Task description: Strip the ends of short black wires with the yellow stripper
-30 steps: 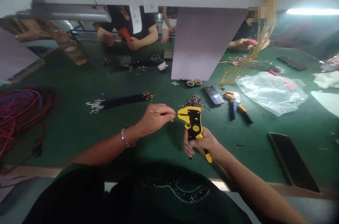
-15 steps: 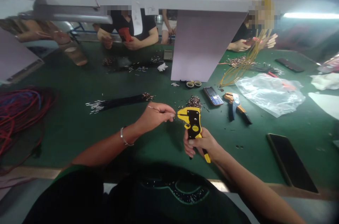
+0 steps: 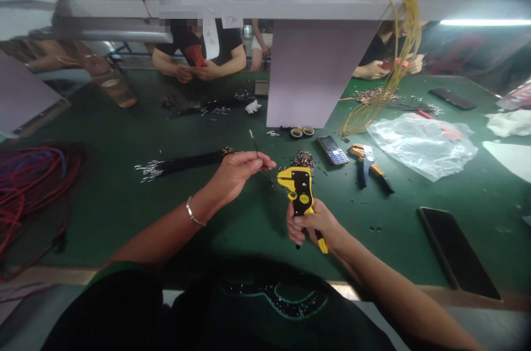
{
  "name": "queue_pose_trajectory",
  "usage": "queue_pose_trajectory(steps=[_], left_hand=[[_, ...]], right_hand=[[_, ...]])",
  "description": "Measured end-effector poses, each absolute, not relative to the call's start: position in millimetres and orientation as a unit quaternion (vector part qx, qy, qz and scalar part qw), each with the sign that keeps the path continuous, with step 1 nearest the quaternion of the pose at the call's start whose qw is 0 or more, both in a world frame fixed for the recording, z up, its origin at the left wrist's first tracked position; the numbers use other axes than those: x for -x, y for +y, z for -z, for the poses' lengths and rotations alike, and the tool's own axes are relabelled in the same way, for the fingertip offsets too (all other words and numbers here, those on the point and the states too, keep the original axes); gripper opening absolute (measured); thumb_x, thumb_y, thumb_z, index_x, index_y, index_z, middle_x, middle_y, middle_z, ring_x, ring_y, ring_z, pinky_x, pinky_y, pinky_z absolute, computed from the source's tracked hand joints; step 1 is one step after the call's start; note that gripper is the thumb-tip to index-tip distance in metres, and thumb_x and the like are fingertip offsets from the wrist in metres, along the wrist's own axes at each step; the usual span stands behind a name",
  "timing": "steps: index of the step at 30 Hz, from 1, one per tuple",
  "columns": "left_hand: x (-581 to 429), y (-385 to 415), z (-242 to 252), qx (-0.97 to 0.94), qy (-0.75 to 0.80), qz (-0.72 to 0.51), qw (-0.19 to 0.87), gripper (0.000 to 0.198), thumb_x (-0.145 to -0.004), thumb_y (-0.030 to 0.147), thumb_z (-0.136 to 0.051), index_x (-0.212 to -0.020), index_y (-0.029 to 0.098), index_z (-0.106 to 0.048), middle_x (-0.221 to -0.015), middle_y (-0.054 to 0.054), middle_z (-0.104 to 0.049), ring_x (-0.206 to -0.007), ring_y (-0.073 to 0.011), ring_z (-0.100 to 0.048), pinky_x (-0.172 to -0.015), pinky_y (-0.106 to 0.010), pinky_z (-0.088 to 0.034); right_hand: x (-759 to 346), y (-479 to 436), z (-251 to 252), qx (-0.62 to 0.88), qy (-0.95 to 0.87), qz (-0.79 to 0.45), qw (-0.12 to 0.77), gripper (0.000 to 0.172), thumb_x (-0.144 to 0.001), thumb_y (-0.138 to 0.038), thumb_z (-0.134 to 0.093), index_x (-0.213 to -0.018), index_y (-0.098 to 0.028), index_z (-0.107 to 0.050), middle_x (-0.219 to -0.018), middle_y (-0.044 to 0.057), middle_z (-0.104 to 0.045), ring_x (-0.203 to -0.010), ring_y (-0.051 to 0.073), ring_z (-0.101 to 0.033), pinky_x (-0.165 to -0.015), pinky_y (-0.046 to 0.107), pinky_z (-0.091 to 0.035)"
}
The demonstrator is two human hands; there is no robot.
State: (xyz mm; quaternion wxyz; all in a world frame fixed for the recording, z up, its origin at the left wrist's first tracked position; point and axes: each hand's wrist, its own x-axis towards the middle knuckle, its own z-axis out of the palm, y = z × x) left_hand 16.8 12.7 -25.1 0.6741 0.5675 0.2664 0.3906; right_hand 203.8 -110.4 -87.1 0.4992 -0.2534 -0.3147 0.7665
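Between the thumb and fingers of my left hand [image 3: 239, 173] is a short black wire [image 3: 255, 145] with a pale tip pointing up and away. My right hand [image 3: 309, 223] is wrapped round the handles of a yellow and black wire stripper [image 3: 302, 191]. Its jaws face left, a little apart from my left fingertips. Just behind the tool lies a heap of small cut wire bits [image 3: 303, 159]. A bundle of black wires [image 3: 186, 161] with pale ends rests on the green table [image 3: 232, 240], partly behind my left hand.
Right of the heap are a keypad phone [image 3: 332, 150], an orange and blue hand tool [image 3: 370, 167] and a clear plastic bag [image 3: 423, 143]. A smartphone [image 3: 458, 251] lies near the front edge. Red cables [image 3: 33, 190] fill the left side. Co-workers' hands [image 3: 199, 70] are across the table.
My left hand has turned, and the black wire's pale tip now stands up above the fingers instead of pointing left. My right hand and the wire stripper have barely moved.
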Motion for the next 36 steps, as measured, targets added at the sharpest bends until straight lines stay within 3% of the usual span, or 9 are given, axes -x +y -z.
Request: queue_pose_trajectory(steps=[4,8,11,15,19,25,30,36], left_hand=[[-17.9,6.8,16.9,-0.491,0.227,-0.375,0.753,0.014,-0.078,0.029,-0.073,-0.085,0.017,-0.071,-0.08,-0.005,-0.069,-0.087,-0.0176,-0.066,-0.095,-0.04,-0.049],[-20.7,2.9,17.0,-0.46,0.23,-0.359,0.779,0.012,-0.08,0.028,-0.07,-0.085,0.016,-0.068,-0.062,0.001,-0.055,-0.059,-0.0104,-0.054,-0.073,-0.034,-0.053],[-21.1,3.7,19.8,-0.459,0.252,-0.349,0.777,0.008,-0.081,0.024,-0.066,-0.081,0.016,-0.068,-0.053,0.005,-0.041,-0.046,-0.0063,-0.036,-0.052,-0.026,-0.042],[-11.4,19.9,18.2,-0.465,0.299,-0.375,0.744,0.006,-0.078,0.021,-0.064,-0.076,0.016,-0.067,-0.05,0.006,-0.031,-0.041,-0.005,-0.022,-0.04,-0.024,-0.024],[-0.4,37.6,10.7,-0.458,0.295,-0.454,0.705,0.005,-0.079,0.018,-0.063,-0.078,0.016,-0.067,-0.052,0.006,-0.033,-0.042,-0.0043,-0.023,-0.041,-0.023,-0.025],[-4.9,28.9,10.8,-0.465,0.304,-0.444,0.703,0.008,-0.082,0.021,-0.062,-0.081,0.017,-0.068,-0.053,0.005,-0.039,-0.045,-0.0057,-0.029,-0.046,-0.024,-0.032],[-7.6,21.4,12.1,-0.46,0.284,-0.446,0.713,0.007,-0.084,0.02,-0.061,-0.083,0.017,-0.068,-0.054,0.004,-0.041,-0.047,-0.0061,-0.033,-0.049,-0.024,-0.035],[-8.2,17.3,7.8,-0.438,0.266,-0.463,0.723,0.007,-0.085,0.018,-0.062,-0.082,0.015,-0.068,-0.053,0.005,-0.043,-0.046,-0.0056,-0.035,-0.054,-0.025,-0.041]], right_hand=[[-201.2,-110.6,91.0,0.252,-0.32,-0.771,0.489,0.018,-0.071,-0.018,-0.077,-0.078,-0.013,-0.061,-0.053,-0.004,-0.055,-0.042,0.011,-0.051,-0.041,0.027,-0.046],[-195.9,-113.9,94.5,0.256,-0.329,-0.776,0.473,0.02,-0.071,-0.019,-0.077,-0.079,-0.013,-0.06,-0.052,-0.004,-0.054,-0.042,0.011,-0.051,-0.041,0.027,-0.046],[-193.2,-117.6,93.9,0.265,-0.336,-0.776,0.463,0.019,-0.072,-0.019,-0.076,-0.079,-0.013,-0.059,-0.051,-0.005,-0.053,-0.042,0.01,-0.049,-0.042,0.027,-0.046],[-200.2,-116.7,87.6,0.279,-0.333,-0.763,0.479,0.016,-0.072,-0.017,-0.074,-0.078,-0.014,-0.059,-0.053,-0.004,-0.054,-0.043,0.011,-0.05,-0.043,0.027,-0.045],[-211.4,-109.7,86.8,0.291,-0.334,-0.739,0.508,0.014,-0.072,-0.015,-0.071,-0.081,-0.015,-0.06,-0.058,-0.003,-0.056,-0.047,0.012,-0.051,-0.045,0.028,-0.045],[-209.8,-109.1,95.7,0.335,-0.379,-0.715,0.482,0.017,-0.068,-0.019,-0.07,-0.079,-0.016,-0.059,-0.06,-0.002,-0.054,-0.046,0.013,-0.049,-0.045,0.03,-0.043],[-206.7,-115.0,80.7,0.495,-0.539,-0.545,0.408,0.015,-0.068,-0.016,-0.063,-0.082,-0.017,-0.058,-0.072,0.001,-0.056,-0.061,0.015,-0.051,-0.056,0.029,-0.042],[-196.1,-118.5,75.5,0.54,-0.716,-0.311,0.314,0.021,-0.072,-0.017,-0.057,-0.092,-0.016,-0.056,-0.078,0.004,-0.06,-0.065,0.017,-0.053,-0.061,0.029,-0.042]])
